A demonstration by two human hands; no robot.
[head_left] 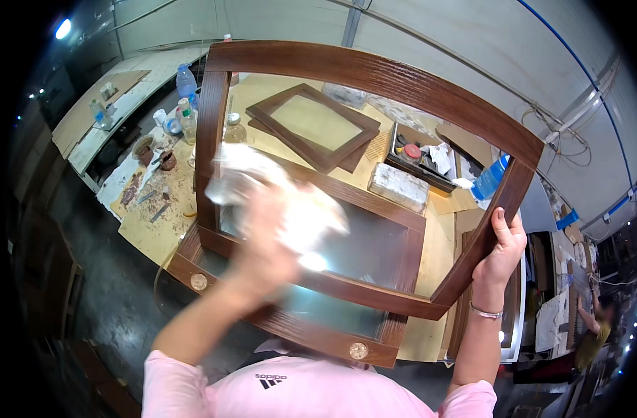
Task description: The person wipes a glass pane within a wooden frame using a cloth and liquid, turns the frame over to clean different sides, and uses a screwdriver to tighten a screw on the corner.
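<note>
A brown wooden frame (374, 70) with what looks like a clear glass pane stands tilted before me. My right hand (499, 247) grips its right side piece, thumb toward me. Smeared by motion, my left hand (266, 233) holds a crumpled white cloth (252, 167) over the lower left of the pane. Its fingers are largely hidden by blur and cloth. Beneath lies a second brown frame (382, 354) with a glass panel and round pale discs on its near edge. Through the pane, two smaller brown frames (332, 155) show stacked on the table.
At left on the workbench (148, 233) are bottles (187, 122), a tub with brown residue (144, 150) and small tools. Behind the frame sit a dark box of odds and ends (444, 182), a wrapped block (398, 187) and a blue bottle (490, 180). Another person (588, 334) is far right.
</note>
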